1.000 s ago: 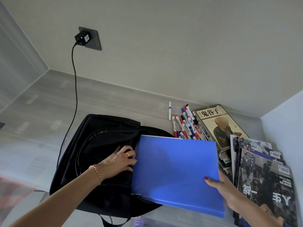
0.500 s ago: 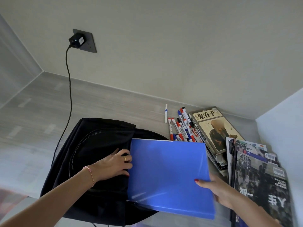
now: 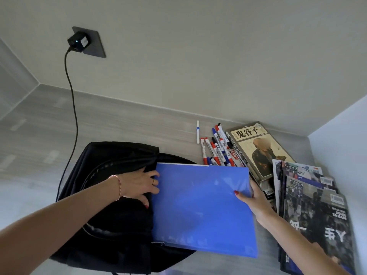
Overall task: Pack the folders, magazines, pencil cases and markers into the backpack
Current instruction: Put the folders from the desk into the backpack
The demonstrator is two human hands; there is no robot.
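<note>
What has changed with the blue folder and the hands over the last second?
The flat blue plastic folder has slid leftward, farther into the black fabric backpack. The right hand, gripping it, has moved up its right edge from the lower corner. The left hand still holds the backpack's opening. The red and blue markers and the magazine stack lie as before.

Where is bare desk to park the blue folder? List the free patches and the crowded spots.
Free: the grey desk behind the backpack, between the charger cable and the lone white pen; also the strip left of the cable. Crowded: the right corner, where markers, the book and magazines lie packed beside the blue folder.
</note>
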